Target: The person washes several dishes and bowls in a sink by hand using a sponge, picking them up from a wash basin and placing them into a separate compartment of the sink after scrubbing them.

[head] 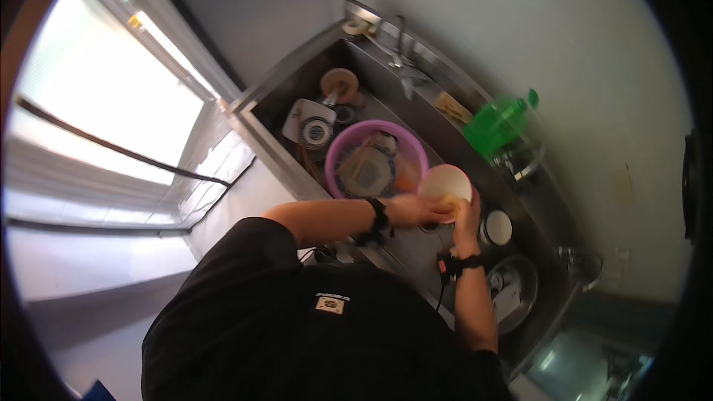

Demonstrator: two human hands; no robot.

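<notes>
A white bowl with a pink rim (444, 179) is tilted over the right edge of a pink plastic basin (412, 136). My right hand (468, 223) grips the bowl at its near right side. Across the bowl's near edge reaches my left hand (415, 210), with its fingers on a yellow sponge or cloth (450, 199) inside it. Motion blur hides the exact finger positions. In the basin, a large blue-patterned plate or bowl (365, 175), chopsticks (355, 161) and an orange thing (403, 182) sit in what looks like water.
The steel sink (384, 108) holds a patterned small bowl (316, 132), a white square dish (298, 114) and a brownish round item (340, 83). White bowls (497, 227) and a metal basin (532, 289) lie right. Along the back stand a faucet (398, 58) and green jug (496, 125).
</notes>
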